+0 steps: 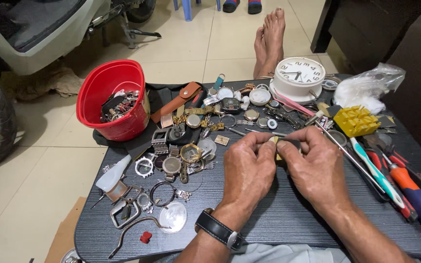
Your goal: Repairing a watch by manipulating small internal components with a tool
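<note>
My left hand (247, 170) and my right hand (314, 168) meet over the middle of the dark table (278, 219). Together they pinch a small pale yellow part (275, 141) with a dark piece beside it; my fingers hide most of it. A black wristwatch (219, 229) sits on my left wrist. A heap of watch cases, bands and loose parts (196, 131) lies just left of my hands.
A red bucket (115, 97) with metal bits stands at the far left. A white round clock (298, 75) sits at the back. A yellow block (355, 121), screwdrivers (415, 190) and a plastic bag (366, 87) lie to the right. My bare feet (269, 41) rest on the tiled floor beyond.
</note>
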